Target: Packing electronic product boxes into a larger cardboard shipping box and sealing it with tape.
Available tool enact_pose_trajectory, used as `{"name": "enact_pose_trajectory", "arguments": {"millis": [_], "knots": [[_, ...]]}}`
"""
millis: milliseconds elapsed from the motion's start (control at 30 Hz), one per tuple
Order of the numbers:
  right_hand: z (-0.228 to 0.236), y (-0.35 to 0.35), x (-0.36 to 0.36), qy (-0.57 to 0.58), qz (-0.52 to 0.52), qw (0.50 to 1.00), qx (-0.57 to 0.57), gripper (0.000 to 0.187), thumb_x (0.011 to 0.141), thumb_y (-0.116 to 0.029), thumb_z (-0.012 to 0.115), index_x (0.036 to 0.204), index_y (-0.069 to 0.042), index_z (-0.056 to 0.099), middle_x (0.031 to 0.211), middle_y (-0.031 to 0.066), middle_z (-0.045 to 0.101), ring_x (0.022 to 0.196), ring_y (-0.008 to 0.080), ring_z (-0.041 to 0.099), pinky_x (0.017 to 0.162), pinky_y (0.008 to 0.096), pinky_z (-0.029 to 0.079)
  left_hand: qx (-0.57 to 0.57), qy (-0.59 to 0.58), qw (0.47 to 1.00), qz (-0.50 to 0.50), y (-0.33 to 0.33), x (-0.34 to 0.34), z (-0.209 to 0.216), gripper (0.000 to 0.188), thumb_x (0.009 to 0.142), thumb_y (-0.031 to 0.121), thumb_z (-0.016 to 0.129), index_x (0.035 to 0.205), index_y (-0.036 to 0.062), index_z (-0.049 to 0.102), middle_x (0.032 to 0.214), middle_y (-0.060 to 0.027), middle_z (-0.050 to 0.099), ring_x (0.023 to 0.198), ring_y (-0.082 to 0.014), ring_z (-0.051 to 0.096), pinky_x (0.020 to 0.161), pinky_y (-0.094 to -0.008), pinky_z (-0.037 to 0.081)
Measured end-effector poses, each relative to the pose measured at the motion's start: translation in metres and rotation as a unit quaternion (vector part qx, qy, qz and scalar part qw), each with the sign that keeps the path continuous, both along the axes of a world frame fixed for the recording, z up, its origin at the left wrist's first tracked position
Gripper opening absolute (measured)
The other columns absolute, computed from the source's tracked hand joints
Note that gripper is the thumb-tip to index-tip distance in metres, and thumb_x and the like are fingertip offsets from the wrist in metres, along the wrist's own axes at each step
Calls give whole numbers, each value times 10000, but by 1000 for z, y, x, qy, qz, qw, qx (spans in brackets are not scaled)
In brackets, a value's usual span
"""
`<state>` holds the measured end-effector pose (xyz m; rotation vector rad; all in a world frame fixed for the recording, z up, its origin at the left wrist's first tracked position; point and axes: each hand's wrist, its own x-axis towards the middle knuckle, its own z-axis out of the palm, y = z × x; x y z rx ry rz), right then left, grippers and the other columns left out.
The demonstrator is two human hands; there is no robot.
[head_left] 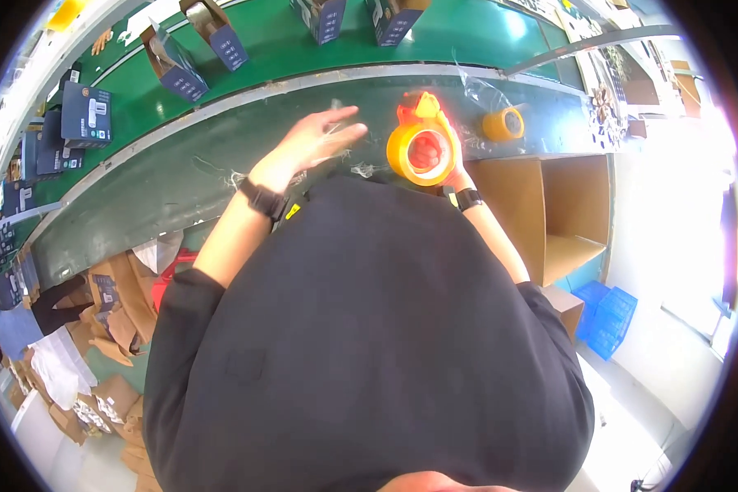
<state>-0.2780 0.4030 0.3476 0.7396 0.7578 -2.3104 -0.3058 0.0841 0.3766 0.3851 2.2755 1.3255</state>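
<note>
My right hand (pixel 456 156) grips an orange-red tape dispenser (pixel 419 107) loaded with a wide roll of yellow tape (pixel 398 152), held above the dark green bench. Part of that hand shows through the roll's core; the rest lies behind it. To the left, my left hand (pixel 316 139) is over the bench with its fingers stretched and apart, slightly blurred. Thin clear wisps of film or tape show beside its fingers, and I cannot tell whether they touch. Another yellow tape roll (pixel 503 125) lies on the bench right of the dispenser, beside some clear plastic film (pixel 481 88).
Beyond the bench's metal rail runs a green belt (pixel 275 53) carrying several open dark-blue boxes (pixel 223 45). More blue boxes (pixel 86 113) stand at the left. An open cardboard carton (pixel 578 205) sits right of my forearm, with blue crates (pixel 607 316) below. Cardboard scraps (pixel 111 324) lie lower left.
</note>
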Motion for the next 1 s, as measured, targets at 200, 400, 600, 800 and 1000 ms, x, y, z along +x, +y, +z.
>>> {"name": "enact_pose_trajectory", "arguments": {"millis": [200, 400, 600, 800, 1000], "knots": [[16, -9, -8, 48, 8, 998, 32, 626, 1039, -683, 436, 851, -105, 583, 609, 4, 452, 528, 146, 424, 530, 297, 350, 204, -254, 937, -123, 54, -5, 18, 783, 942, 520, 778, 1459, -37, 589, 1406, -157, 655, 1277, -210, 606, 1097, -349, 461], [6, 1, -25, -17, -62, 996, 66, 485, 1090, -509, 510, 1148, -54, 666, 991, 84, 726, 844, 191, 690, 734, 347, 581, 101, -263, 959, -30, 86, -16, 0, 612, 920, 436, 807, 1284, -46, 713, 1189, -95, 738, 1076, -148, 658, 983, -313, 492], [-16, 52, -30, 94, -17, 995, 9, 435, 1071, -376, 609, 1353, -45, 633, 1222, 96, 732, 1061, 209, 717, 933, 387, 589, 128, -349, 925, 72, 118, -33, -31, 592, 908, 486, 813, 1256, 13, 735, 1158, -65, 737, 1063, -142, 651, 976, -305, 476], [-38, 97, -56, 120, 187, 949, 223, 369, 938, -83, 679, 1295, -7, 625, 1144, 82, 724, 970, 209, 734, 717, 367, 653, 8, -362, 930, 63, 155, -64, -51, 816, 907, 749, 680, 1433, 125, 647, 1394, -97, 660, 1329, -269, 551, 1106, -632, 359], [-125, 161, -100, 48, 211, 867, 448, 327, 914, -98, 665, 1202, 59, 670, 1027, 122, 733, 814, 252, 737, 647, 384, 655, -71, -114, 975, 177, 171, -81, -90, 633, 1056, 427, 635, 1571, 87, 491, 1248, -135, 760, 1058, -228, 744, 936, -354, 553]]}}
